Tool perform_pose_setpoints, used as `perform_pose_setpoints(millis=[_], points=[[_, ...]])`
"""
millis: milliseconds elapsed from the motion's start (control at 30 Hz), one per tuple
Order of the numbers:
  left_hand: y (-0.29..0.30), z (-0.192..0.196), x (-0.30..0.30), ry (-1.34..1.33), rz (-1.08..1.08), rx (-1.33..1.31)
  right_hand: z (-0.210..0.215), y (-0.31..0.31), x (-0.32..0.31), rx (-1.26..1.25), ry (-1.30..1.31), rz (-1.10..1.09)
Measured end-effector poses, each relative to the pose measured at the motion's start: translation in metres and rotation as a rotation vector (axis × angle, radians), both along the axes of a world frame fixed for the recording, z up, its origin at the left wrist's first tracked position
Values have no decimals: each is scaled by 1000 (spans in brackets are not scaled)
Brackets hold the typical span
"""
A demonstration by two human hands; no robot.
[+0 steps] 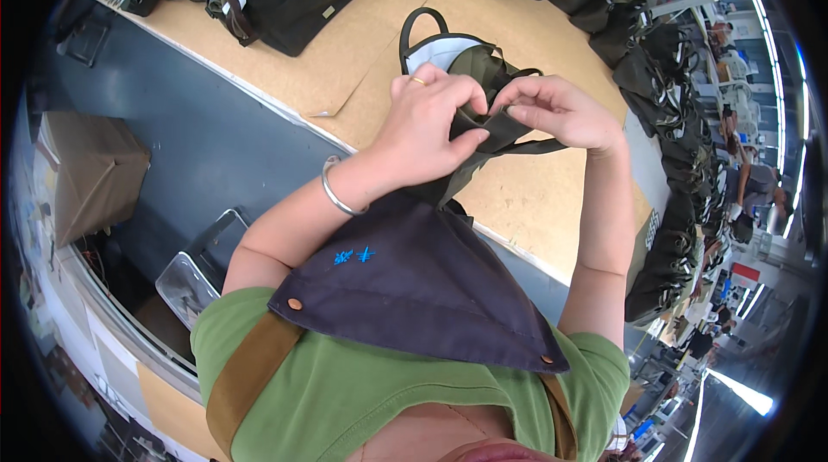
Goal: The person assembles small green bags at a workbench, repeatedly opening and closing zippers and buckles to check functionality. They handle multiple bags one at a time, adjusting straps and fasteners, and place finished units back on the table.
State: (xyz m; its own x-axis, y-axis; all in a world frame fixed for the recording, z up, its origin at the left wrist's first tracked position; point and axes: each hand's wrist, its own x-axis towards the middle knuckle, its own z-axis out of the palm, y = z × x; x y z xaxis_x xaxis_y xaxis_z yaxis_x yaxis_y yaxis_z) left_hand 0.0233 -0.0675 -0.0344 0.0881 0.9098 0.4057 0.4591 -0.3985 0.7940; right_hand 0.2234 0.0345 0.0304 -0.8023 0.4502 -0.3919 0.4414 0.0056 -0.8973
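Tan-topped bench [539, 196] ahead; dark olive fabric bag [498, 136] over its near edge, between my left hand [427, 121] and right hand [561, 113]. Both pinch its dark rim, neither clearly nearer. Long axis: roughly away from my body, black loop handle [406, 31] farthest.

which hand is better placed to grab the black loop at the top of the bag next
Probably the left hand: it is just below the black loop, while the right hand is farther off to the right. Both hands are pinching the bag now.
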Motion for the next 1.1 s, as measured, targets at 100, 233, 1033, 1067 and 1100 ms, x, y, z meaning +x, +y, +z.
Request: perform_pose_setpoints(millis=[100, 233, 1033, 1067, 1100], points=[[-3, -4, 13, -20, 57, 46, -5, 5, 4, 78, -10, 1], [-3, -9, 17, -90, 81, 27, -4, -3, 2, 153, 34, -120], [-2, -9, 24, -182, 119, -20, 12, -27, -3, 450, -25, -153], [-2, -8, 24, -187, 117, -19, 12, -27, -2, 446, -19, -152], [-2, -8, 23, -191, 114, -18, 11, -27, -2, 442, -14, -151]])
